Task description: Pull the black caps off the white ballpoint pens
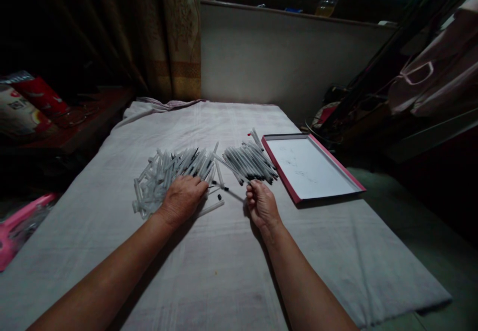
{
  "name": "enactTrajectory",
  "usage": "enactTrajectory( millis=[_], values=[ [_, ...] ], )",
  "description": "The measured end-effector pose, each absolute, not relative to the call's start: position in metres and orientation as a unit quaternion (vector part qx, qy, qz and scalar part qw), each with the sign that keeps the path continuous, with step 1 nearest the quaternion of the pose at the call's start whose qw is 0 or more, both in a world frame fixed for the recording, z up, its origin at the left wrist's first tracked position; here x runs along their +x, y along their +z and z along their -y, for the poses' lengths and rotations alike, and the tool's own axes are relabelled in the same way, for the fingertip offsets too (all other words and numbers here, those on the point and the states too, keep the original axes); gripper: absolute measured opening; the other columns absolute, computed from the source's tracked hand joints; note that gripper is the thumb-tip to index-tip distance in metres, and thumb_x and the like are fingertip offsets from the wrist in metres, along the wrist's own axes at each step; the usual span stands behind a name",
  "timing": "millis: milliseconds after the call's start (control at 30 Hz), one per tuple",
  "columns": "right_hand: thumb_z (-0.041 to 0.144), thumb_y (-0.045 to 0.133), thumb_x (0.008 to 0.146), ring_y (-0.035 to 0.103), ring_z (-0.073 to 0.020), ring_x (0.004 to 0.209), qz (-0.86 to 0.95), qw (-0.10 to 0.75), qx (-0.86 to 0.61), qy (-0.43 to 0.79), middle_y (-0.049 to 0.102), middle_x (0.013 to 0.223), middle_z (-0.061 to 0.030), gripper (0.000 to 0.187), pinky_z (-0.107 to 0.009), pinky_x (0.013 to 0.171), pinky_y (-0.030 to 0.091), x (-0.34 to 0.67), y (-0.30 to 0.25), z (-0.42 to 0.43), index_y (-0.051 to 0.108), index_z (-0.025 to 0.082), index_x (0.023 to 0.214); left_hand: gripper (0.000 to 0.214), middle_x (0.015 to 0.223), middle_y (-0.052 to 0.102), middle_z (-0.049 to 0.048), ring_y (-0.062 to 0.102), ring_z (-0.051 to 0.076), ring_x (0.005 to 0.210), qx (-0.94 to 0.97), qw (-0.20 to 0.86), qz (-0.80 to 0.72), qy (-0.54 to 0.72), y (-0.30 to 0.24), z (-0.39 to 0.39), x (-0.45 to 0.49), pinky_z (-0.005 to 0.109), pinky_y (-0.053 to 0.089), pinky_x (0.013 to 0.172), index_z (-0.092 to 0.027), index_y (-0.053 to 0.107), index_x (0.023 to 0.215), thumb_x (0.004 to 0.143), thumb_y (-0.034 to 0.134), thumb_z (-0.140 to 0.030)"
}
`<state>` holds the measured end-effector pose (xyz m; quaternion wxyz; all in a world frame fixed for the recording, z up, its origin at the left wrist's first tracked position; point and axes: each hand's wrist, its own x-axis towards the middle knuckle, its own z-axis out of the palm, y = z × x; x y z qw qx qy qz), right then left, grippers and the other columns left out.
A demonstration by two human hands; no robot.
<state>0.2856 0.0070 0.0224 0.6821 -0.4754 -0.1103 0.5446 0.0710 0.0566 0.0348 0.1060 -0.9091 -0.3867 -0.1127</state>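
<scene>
A loose heap of translucent pen barrels (pixel 164 171), some with dark parts, lies left of centre. My left hand (pixel 184 194) rests palm down on its near right side, fingers curled; a thin dark tip shows beside them, but what they grip is hidden. A neater bundle of pens (pixel 248 162), black ends towards me, lies right of the heap. My right hand (pixel 261 202) is closed in a pinch at its near edge; whatever is between the fingertips is unclear. Between the hands lie a small black cap (pixel 219 197) and a loose barrel (pixel 211 209).
A shallow box lid (pixel 317 166) with red sides and a white inside lies right of the bundle. Pale cloth (pixel 209 271) covers the table. A pink plastic object (pixel 22 226) is at the far left, and a curtain (pixel 182 37) hangs behind.
</scene>
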Motion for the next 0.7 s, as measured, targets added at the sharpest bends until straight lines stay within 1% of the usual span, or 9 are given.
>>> enactTrajectory(
  millis=[67, 167, 300, 367, 433, 467, 533, 600, 700],
  values=[
    [0.032, 0.084, 0.051, 0.048, -0.0033, 0.041, 0.115, 0.679, -0.477, 0.546, 0.061, 0.055, 0.0086, 0.039, -0.009, 0.034, 0.03, 0.286, 0.023, -0.006, 0.055, 0.021, 0.076, 0.02, 0.08, 0.066, 0.0069, 0.061, 0.024, 0.079, -0.906, 0.108, 0.388, -0.127, 0.029, -0.051, 0.072, 0.036, 0.042, 0.07, -0.019, 0.068, 0.087, 0.096, 0.052, -0.029],
    [0.034, 0.083, 0.052, 0.047, -0.0036, 0.041, 0.149, 0.661, -0.486, 0.552, 0.06, 0.055, 0.0076, 0.038, -0.01, 0.034, 0.029, 0.284, 0.023, -0.003, 0.056, 0.02, 0.075, 0.019, 0.088, 0.068, 0.0065, 0.061, 0.024, 0.083, -0.894, 0.115, 0.399, -0.167, 0.025, -0.042, 0.066, 0.037, 0.044, 0.073, -0.021, 0.068, 0.098, 0.096, 0.053, -0.032],
    [0.034, 0.083, 0.054, 0.047, -0.005, 0.044, 0.202, 0.633, -0.498, 0.557, 0.059, 0.053, 0.0065, 0.034, -0.012, 0.038, 0.033, 0.276, 0.026, 0.002, 0.059, 0.019, 0.072, 0.019, 0.092, 0.068, 0.0071, 0.061, 0.024, 0.088, -0.855, 0.125, 0.427, -0.267, 0.027, -0.025, 0.045, 0.037, 0.048, 0.079, -0.02, 0.065, 0.097, 0.099, 0.05, -0.031],
    [0.033, 0.082, 0.054, 0.047, -0.005, 0.044, 0.227, 0.609, -0.496, 0.576, 0.058, 0.052, 0.0065, 0.031, -0.012, 0.04, 0.035, 0.272, 0.028, 0.005, 0.059, 0.019, 0.069, 0.018, 0.104, 0.068, 0.0095, 0.062, 0.026, 0.098, -0.84, 0.138, 0.424, -0.309, 0.027, -0.016, 0.033, 0.04, 0.049, 0.087, -0.019, 0.063, 0.106, 0.098, 0.053, -0.032],
    [0.032, 0.082, 0.055, 0.044, -0.0045, 0.043, 0.253, 0.576, -0.488, 0.605, 0.055, 0.049, 0.0072, 0.029, -0.013, 0.039, 0.032, 0.266, 0.03, 0.007, 0.058, 0.018, 0.065, 0.026, 0.117, 0.066, 0.0121, 0.061, 0.028, 0.11, -0.842, 0.144, 0.417, -0.312, 0.026, -0.007, 0.023, 0.043, 0.048, 0.094, -0.019, 0.059, 0.119, 0.098, 0.054, -0.034],
    [0.032, 0.082, 0.054, 0.042, -0.0043, 0.042, 0.264, 0.562, -0.482, 0.619, 0.053, 0.048, 0.0076, 0.029, -0.013, 0.039, 0.03, 0.264, 0.03, 0.007, 0.058, 0.018, 0.064, 0.029, 0.118, 0.066, 0.0119, 0.062, 0.027, 0.109, -0.846, 0.142, 0.412, -0.306, 0.024, -0.004, 0.019, 0.042, 0.049, 0.093, -0.019, 0.057, 0.122, 0.098, 0.053, -0.035],
    [0.034, 0.083, 0.054, 0.042, -0.0044, 0.042, 0.279, 0.543, -0.473, 0.635, 0.051, 0.047, 0.0081, 0.031, -0.013, 0.038, 0.029, 0.259, 0.029, 0.008, 0.058, 0.018, 0.063, 0.026, 0.107, 0.07, 0.0087, 0.066, 0.024, 0.097, -0.858, 0.128, 0.403, -0.29, 0.018, -0.001, 0.013, 0.036, 0.051, 0.085, -0.02, 0.057, 0.12, 0.1, 0.049, -0.035],
    [0.038, 0.086, 0.054, 0.046, -0.0053, 0.044, 0.282, 0.541, -0.476, 0.634, 0.055, 0.051, 0.0068, 0.035, -0.014, 0.04, 0.033, 0.255, 0.026, 0.008, 0.06, 0.018, 0.066, 0.022, 0.093, 0.071, 0.0048, 0.067, 0.02, 0.083, -0.867, 0.111, 0.396, -0.28, 0.014, 0.0, 0.009, 0.032, 0.051, 0.076, -0.021, 0.058, 0.113, 0.101, 0.046, -0.034],
    [0.051, 0.087, 0.056, 0.053, -0.0074, 0.048, 0.293, 0.541, -0.496, 0.613, 0.063, 0.059, 0.0028, 0.043, -0.015, 0.043, 0.038, 0.253, 0.02, 0.007, 0.063, 0.018, 0.071, 0.021, 0.09, 0.071, 0.0041, 0.067, 0.019, 0.08, -0.866, 0.106, 0.396, -0.285, 0.01, -0.001, 0.006, 0.03, 0.051, 0.073, -0.021, 0.059, 0.108, 0.102, 0.043, -0.034]
  ],
)
